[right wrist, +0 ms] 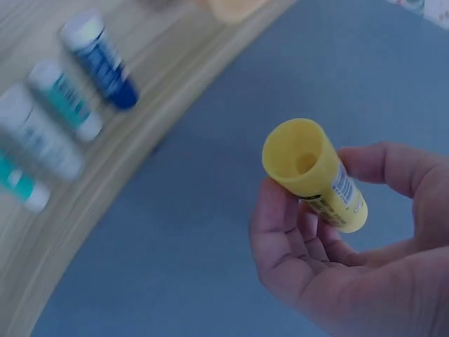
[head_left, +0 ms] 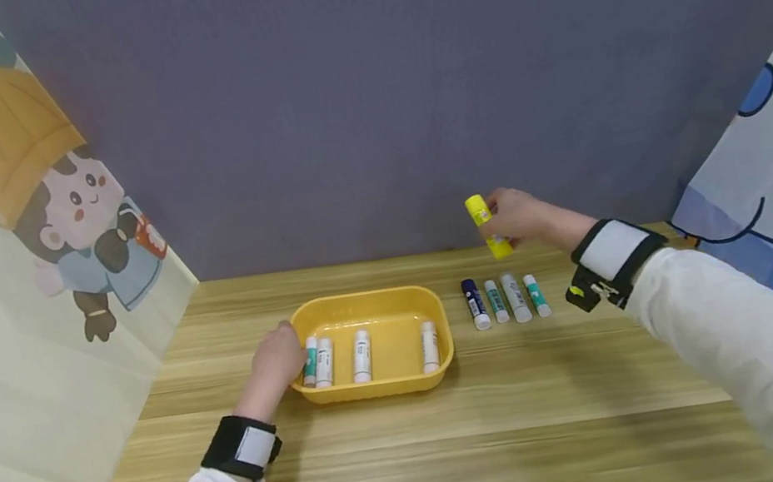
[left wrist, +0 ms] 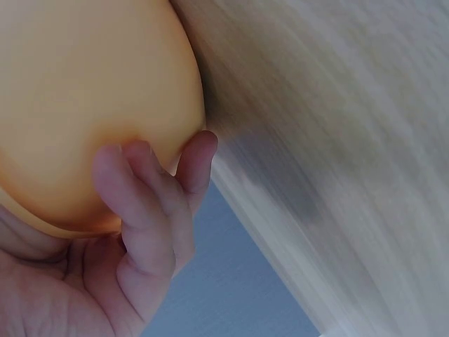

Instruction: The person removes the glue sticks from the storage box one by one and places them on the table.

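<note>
A yellow glue stick [head_left: 489, 226] is held up over the back of the table by my right hand [head_left: 521, 215]. Thumb and fingers pinch its sides, and its hollow round end [right wrist: 295, 151] faces the camera in the right wrist view. My left hand [head_left: 278, 358] grips the left rim of a yellow plastic tray [head_left: 379, 388], with curled fingers [left wrist: 144, 210] against its outer wall. Inside the tray lie several glue sticks: a green-and-white one [head_left: 310, 362] beside a white one [head_left: 324, 363], another white one [head_left: 362, 357] mid-tray, and one [head_left: 429, 347] at the right.
Right of the tray, several glue sticks lie in a row on the wooden table [head_left: 391, 459]: dark blue [head_left: 476, 304], green [head_left: 496, 302], a thicker whitish one [head_left: 515, 298] and another green [head_left: 536, 296]. A grey-blue wall [head_left: 366, 109] stands behind, with printed cloths at both sides.
</note>
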{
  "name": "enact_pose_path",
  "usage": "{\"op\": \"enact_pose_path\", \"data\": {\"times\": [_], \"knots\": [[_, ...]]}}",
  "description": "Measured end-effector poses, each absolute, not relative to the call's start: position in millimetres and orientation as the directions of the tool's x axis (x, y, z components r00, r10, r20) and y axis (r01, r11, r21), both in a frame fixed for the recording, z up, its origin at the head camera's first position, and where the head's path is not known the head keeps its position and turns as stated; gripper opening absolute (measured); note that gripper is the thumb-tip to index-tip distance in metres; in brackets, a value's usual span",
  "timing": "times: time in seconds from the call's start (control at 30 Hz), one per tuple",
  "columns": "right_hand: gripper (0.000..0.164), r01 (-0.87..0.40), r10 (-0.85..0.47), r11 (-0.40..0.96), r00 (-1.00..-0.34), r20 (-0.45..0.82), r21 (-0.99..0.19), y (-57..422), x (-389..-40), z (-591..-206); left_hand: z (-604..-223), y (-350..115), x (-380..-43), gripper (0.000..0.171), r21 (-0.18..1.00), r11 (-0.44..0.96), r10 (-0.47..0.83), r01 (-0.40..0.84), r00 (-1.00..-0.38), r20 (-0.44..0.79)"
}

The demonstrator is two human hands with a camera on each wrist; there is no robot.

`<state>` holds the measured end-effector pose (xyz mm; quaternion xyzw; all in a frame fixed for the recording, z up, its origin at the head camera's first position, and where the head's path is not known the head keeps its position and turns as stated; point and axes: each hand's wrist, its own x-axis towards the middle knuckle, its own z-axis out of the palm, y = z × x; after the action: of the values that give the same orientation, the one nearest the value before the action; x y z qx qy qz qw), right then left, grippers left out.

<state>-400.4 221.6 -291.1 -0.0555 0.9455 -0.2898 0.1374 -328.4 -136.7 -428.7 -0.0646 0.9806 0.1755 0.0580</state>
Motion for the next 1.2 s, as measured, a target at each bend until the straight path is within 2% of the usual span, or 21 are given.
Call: {"op": "enact_pose_path", "data": {"times": [0.23, 0.5, 0.73, 1.1, 1.2], "knots": [[0.066, 0.038, -0.113, 0.833, -0.965, -0.237, -0.552, 281, -410, -299, -428, -137, -328, 0.049, 0.339, 0.93, -0.106, -0.145, -0.986, -0.131], [0.061, 0.112, -0.064, 0.822, -0.956, -0.285, -0.559, 325, -418, -330, -428, -138, -329, 0.049, 0.34, 0.93, -0.1, -0.14, -0.986, -0.131], [0.068, 0.186, -0.047, 0.786, -0.933, -0.356, -0.59, 340, -419, -365, -428, -138, -329, 0.05, 0.338, 0.93, -0.106, -0.146, -0.986, -0.132], [0.054, 0.187, -0.02, 0.767, -0.949, -0.315, -0.614, 347, -418, -417, -431, -137, -330, 0.053, 0.342, 0.926, -0.121, -0.163, -0.983, -0.142], [0.046, 0.19, -0.014, 0.775, -0.948, -0.317, -0.603, 347, -419, -427, -433, -137, -330, 0.052, 0.334, 0.928, -0.124, -0.164, -0.983, -0.139]]}}
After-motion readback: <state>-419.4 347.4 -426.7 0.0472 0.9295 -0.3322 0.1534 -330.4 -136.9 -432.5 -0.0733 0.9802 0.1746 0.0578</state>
